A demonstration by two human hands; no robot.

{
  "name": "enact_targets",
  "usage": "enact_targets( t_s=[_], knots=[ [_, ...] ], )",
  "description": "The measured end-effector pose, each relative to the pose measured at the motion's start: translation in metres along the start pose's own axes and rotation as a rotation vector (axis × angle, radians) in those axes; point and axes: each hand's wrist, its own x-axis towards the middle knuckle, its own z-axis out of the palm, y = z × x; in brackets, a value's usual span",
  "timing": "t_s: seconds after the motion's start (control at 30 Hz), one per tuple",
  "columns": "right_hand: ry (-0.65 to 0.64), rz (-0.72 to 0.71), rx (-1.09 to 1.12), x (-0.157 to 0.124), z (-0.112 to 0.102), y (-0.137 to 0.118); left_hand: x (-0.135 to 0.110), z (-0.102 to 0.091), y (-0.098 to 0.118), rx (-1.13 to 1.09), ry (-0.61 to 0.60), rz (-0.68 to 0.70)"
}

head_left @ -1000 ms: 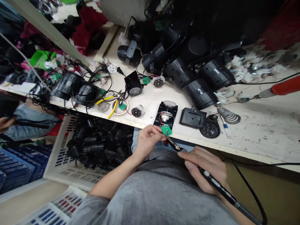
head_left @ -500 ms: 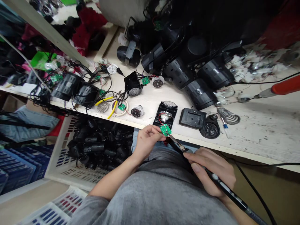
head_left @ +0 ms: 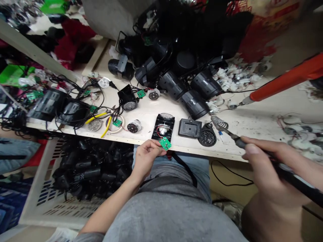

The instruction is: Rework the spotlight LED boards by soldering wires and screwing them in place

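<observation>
Between the thumb and fingers of my left hand (head_left: pixel 146 155) is a small green circuit board (head_left: pixel 165 144), held at the bench's front edge. A red wire runs from it into an open black lamp housing (head_left: pixel 164 127) just behind. My right hand (head_left: pixel 274 168) is closed around a soldering iron (head_left: pixel 238 141), off to the right. The iron's tip reaches into or beside the coiled metal spring holder (head_left: pixel 220 123); whether it touches the coil I cannot tell. Left of that coil lie a round black dish (head_left: pixel 207 137) with dark bits and a square black tray (head_left: pixel 189 128).
Yellow-handled pliers (head_left: pixel 107 125) lie left on the bench (head_left: pixel 141 139), near a loose round lamp part (head_left: pixel 134 126). Black cylindrical housings (head_left: pixel 194 103) crowd the back. An orange-handled tool (head_left: pixel 282 79) juts in from the right. Below left stands a white crate (head_left: pixel 37 188) of black parts.
My right hand has carried the soldering iron away from the circuit board, rightward to the coiled holder. My left hand still grips the board. The whole view has shifted somewhat.
</observation>
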Motion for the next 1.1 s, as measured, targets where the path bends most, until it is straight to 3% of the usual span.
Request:
enact_targets(
  t_s=[0.17, 0.27, 0.57, 0.7, 0.83, 1.1],
  knots=[
    [0.036, -0.134, -0.101, 0.02, 0.038, -0.013, 0.0, 0.0, 0.001, 0.004, -0.001, -0.013],
    [0.046, -0.09, -0.126, 0.022, 0.047, -0.003, 0.0, -0.001, 0.001, -0.003, -0.002, -0.013],
    [0.062, 0.069, -0.105, 0.008, 0.05, 0.002, 0.0, -0.003, -0.001, -0.012, -0.025, -0.013],
    [0.166, -0.11, -0.091, -0.007, 0.059, 0.007, 0.002, -0.006, 0.0, 0.003, -0.029, -0.003],
    [0.146, -0.331, -0.161, -0.025, 0.059, 0.013, 0.005, -0.007, 0.001, 0.013, -0.015, -0.011],
    [0.199, -0.188, -0.245, -0.07, 0.033, 0.014, 0.005, -0.008, 0.003, 0.042, -0.007, -0.008]
  ],
)
